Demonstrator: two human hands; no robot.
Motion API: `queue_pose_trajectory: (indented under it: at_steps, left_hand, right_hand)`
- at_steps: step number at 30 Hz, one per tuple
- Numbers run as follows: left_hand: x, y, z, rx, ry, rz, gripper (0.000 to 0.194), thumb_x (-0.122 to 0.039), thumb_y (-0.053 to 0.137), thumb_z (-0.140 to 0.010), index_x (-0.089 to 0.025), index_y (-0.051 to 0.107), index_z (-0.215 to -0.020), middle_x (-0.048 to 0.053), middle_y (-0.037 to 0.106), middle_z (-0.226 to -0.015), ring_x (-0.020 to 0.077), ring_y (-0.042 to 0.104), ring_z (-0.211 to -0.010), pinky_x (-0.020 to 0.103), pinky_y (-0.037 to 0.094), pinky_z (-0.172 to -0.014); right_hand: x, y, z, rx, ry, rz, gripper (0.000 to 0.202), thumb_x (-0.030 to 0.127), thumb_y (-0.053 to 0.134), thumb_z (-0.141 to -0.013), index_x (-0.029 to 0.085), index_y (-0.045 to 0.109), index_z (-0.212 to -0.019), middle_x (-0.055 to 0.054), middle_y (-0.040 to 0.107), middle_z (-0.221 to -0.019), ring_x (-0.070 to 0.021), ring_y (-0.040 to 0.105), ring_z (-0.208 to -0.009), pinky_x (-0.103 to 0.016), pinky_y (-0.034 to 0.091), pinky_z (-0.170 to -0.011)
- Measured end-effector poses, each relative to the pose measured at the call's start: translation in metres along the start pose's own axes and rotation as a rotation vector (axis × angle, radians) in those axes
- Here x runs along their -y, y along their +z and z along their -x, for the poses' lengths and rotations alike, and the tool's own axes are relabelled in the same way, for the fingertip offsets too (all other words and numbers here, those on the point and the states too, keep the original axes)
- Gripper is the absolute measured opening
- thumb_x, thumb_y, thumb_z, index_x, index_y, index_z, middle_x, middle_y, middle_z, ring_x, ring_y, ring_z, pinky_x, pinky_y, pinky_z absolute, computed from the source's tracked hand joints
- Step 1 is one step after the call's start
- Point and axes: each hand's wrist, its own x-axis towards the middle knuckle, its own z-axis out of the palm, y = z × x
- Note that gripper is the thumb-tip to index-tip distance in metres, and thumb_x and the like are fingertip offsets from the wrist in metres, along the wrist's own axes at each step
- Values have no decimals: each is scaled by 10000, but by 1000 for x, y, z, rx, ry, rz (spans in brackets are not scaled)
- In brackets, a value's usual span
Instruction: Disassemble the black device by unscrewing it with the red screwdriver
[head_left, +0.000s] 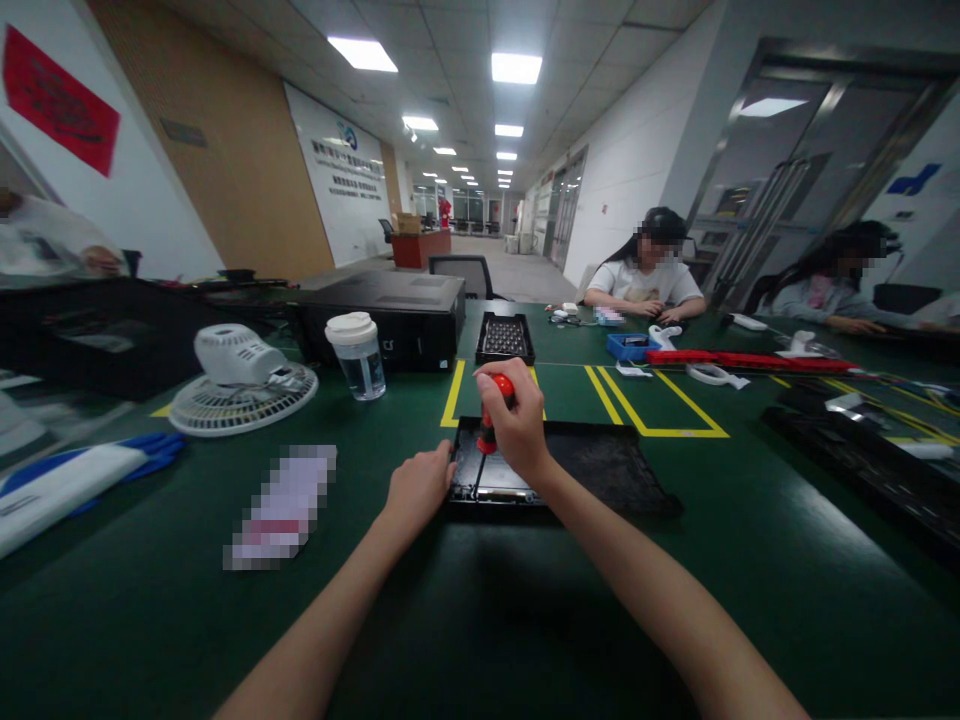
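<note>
My right hand (pixel 517 415) is closed round the red and black handle of a screwdriver (pixel 486 440). The screwdriver is held nearly upright, its shaft reaching down to the left part of a flat black casing (pixel 607 465). A shiny dark plate with a metallic strip (pixel 502 495) along its near edge shows in that part. My left hand (pixel 420 490) grips the casing's left edge, with its fingers partly hidden. The casing lies on the green table (pixel 570 620) in front of me.
Beyond the casing stands a black tray (pixel 506 338) of small parts. Leftward are a lidded cup (pixel 356 355), a white fan (pixel 244 380), a large black box (pixel 382 315) and blue gloves (pixel 150 450). A co-worker (pixel 649 270) sits across; a black frame (pixel 862 470) lies right.
</note>
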Motion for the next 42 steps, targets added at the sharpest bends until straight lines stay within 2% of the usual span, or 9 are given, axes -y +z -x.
queue_pose_trajectory:
  at_steps: [9,14,19,24,26,29,32,35,42]
  left_hand:
    - [0,-1,0,6,-5,-2,301,-374,361,-869,-231,463,-1113,86,655,-917,245,628,-847,339,468,-691]
    - [0,-1,-1,0,-2,-9,296,-377,355,-868,-230,461,-1102,86,654,-900,246,632,-829,343,469,-676]
    - [0,-1,0,-9,-3,-18,294,-385,349,-869,-226,461,-1090,93,649,-887,241,633,-822,338,465,-676]
    - [1,1,0,-22,5,-13,276,-377,353,-868,-228,464,-1071,87,654,-887,246,635,-823,344,469,-675]
    - [1,1,0,-24,6,-9,275,-376,357,-867,-228,466,-1073,84,656,-893,245,635,-828,343,470,-681]
    - [0,0,0,-7,-6,-12,286,-373,357,-869,-225,467,-1087,90,655,-910,244,631,-847,340,470,-690]
    - [-1,-2,0,16,-23,-16,299,-372,355,-871,-226,468,-1107,97,653,-924,241,627,-863,340,468,-705]
    - [-2,-3,0,25,-28,-15,303,-372,355,-873,-232,468,-1117,97,653,-939,238,624,-875,341,465,-718]
    - [-3,-5,1,22,-25,-14,303,-371,355,-874,-225,463,-1116,95,649,-932,238,627,-863,327,470,-693]
  right_hand:
    - [-6,7,-7,194,195,-577,141,279,539,-797,167,607,-849,-47,578,-957,-146,612,-845,-297,515,-735]
    - [-5,8,-12,391,293,-849,92,227,568,-779,157,579,-839,-60,611,-1000,-152,648,-821,-325,530,-740]
    - [-9,11,-14,500,346,-875,136,250,619,-746,159,520,-769,-13,651,-787,-84,604,-516,-223,497,-510]
    - [-13,16,-15,525,364,-923,195,286,645,-721,171,487,-723,78,501,-508,-38,439,-380,-146,352,-380]
    - [-13,17,-16,538,387,-964,203,325,619,-740,169,492,-719,72,484,-515,-39,424,-389,-149,341,-380]
    - [-14,15,-18,570,440,-1071,319,439,424,-833,158,514,-712,40,481,-542,-60,438,-409,-176,349,-382]
    - [-16,12,-20,597,483,-1154,389,395,266,-877,150,526,-722,13,494,-574,-80,466,-437,-199,373,-403]
    - [-19,10,-21,597,508,-1152,348,330,257,-882,150,524,-750,7,499,-599,-84,478,-451,-206,386,-423]
    - [-20,7,-20,594,501,-1114,310,369,297,-878,163,509,-783,2,509,-632,-93,483,-473,-218,393,-454]
